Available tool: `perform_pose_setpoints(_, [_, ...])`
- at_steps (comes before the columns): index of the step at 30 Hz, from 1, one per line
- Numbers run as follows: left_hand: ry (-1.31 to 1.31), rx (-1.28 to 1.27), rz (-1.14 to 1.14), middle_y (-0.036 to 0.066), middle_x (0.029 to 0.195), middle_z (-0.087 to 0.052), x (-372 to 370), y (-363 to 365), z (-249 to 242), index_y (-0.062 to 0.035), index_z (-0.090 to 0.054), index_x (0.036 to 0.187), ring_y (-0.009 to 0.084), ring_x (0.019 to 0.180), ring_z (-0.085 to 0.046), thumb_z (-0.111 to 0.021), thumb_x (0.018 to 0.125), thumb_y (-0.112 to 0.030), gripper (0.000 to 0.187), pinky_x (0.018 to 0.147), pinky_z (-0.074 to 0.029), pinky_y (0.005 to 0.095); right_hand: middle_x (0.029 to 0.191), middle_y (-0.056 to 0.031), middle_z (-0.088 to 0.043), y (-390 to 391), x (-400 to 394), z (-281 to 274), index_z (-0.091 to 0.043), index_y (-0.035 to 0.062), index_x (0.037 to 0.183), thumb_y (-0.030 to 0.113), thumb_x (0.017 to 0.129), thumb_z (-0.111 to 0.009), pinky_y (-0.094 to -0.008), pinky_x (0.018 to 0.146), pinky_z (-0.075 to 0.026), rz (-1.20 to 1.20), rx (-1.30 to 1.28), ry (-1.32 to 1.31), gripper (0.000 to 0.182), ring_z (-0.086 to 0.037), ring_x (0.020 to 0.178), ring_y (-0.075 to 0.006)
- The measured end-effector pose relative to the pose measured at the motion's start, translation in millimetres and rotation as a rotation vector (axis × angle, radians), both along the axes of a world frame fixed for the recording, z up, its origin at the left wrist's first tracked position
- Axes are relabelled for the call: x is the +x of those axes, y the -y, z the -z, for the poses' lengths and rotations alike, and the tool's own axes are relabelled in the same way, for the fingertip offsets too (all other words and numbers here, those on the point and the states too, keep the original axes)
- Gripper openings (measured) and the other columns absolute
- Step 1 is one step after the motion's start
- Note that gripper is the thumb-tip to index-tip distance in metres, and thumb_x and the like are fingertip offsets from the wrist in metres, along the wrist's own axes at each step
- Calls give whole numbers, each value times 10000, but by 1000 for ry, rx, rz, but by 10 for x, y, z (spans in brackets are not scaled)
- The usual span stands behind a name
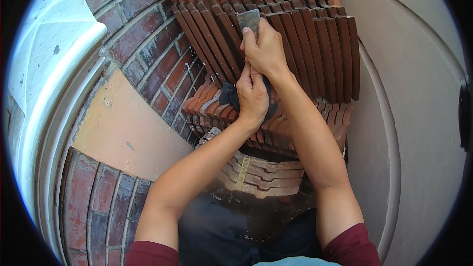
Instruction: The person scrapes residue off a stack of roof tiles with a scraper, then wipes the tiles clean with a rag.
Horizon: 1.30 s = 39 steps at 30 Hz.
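Flat grey blade [249, 19] before stacked brown tiles [322, 51]; right hand's [267, 49] fingers closed on its lower part. Left hand [253, 94] directly below, touching right; cannot tell what its fingers hold. Dark cloth [228, 94] beside left hand. Brick wall [135, 32] at left.

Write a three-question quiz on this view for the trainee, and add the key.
1. Multiple choice: which is nearer the flat grey blade?
A) left grip
B) right grip
2. True or false: the brick wall is at the right side of the picture.
3. Name the dark red-brown pieces lined up in a row directly behind the blade.

Key:
1. B: the right grip holds it, and the left grip is lower down.
2. False: the brick wall is at the left.
3. Clay roof tiles.
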<state>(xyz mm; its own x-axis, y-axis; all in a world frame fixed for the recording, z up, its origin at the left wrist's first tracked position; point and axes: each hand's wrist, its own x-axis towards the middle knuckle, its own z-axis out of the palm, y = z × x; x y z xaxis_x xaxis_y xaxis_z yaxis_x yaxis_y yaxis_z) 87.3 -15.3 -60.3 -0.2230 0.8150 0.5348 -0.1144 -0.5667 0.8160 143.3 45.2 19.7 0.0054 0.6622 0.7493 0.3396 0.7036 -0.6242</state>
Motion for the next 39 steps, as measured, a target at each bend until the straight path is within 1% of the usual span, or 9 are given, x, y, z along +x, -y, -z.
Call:
perform_pose_setpoints(4, [95,-127,160,29,789,-618,-24,72,-123,-10,-524,1433,65,514,-546,-412,1115,-366,492,431,-437,246,652,-85,-672,7,2,-46,-565,-14,942,152,990,-561,-331,520,-527,26,23,-51,173,-656,516,-173])
perform_pose_setpoints(12, [99,-146,143,20,786,-600,-33,105,-186,-19,-521,1444,69,530,-533,-402,1116,-380,502,437,-442,252,651,-98,-678,18,-42,-97,-573,-26,941,153,985,-552,-345,526,-532,52,21,-14,185,-659,519,-189])
perform_pose_setpoints(15, [84,-126,114,26,813,-618,-32,67,-167,-8,-524,1439,69,609,-556,-408,1116,-379,505,505,-466,250,793,-319,-668,49,-25,-152,-555,-84,919,133,945,-578,-524,718,-527,6,-20,-26,220,-673,808,-513])
perform_pose_setpoints(21, [59,-109,61,46,893,-660,31,78,-143,8,-531,1431,81,793,-593,-413,1118,-367,502,696,-495,258,778,-319,-662,50,26,-148,-558,-82,914,139,944,-581,-525,724,-526,-46,-42,-7,224,-670,810,-515])
perform_pose_setpoints(24, [23,-25,-34,51,895,-663,46,-27,-72,12,-547,1405,85,796,-597,-406,1122,-345,478,708,-496,262,637,-109,-675,4,7,-110,-565,-32,916,148,978,-569,-357,544,-535,-4,12,13,190,-668,528,-211])
perform_pose_setpoints(28, [2,-93,21,66,923,-675,-43,-15,-51,15,-587,1324,107,852,-627,-382,1126,-292,419,758,-502,264,715,-202,-689,50,-68,-105,-566,-52,924,162,964,-582,-434,649,-549,94,54,4,219,-707,667,-357])
perform_pose_setpoints(31, [103,-127,161,37,816,-601,-93,55,-194,-31,-590,1144,105,580,-574,-365,1123,-267,327,444,-451,249,787,-265,-687,90,-110,-152,-568,-62,925,172,954,-589,-483,718,-543,159,69,6,237,-699,783,-449])
perform_pose_setpoints(33, [136,-158,213,41,805,-598,-114,125,-276,-32,-584,1146,110,553,-565,-356,1121,-266,328,427,-441,246,825,-294,-683,110,-141,-196,-571,-64,924,177,950,-593,-504,741,-535,150,41,-18,244,-683,836,-486])
perform_pose_setpoints(39, [80,-98,237,33,803,-587,-14,20,-189,-46,-575,1226,106,500,-512,-333,1123,-307,371,410,-392,232,745,-200,-687,155,32,-335,-578,-26,943,148,978,-584,-443,603,-532,162,-2,155,177,-700,629,-336])
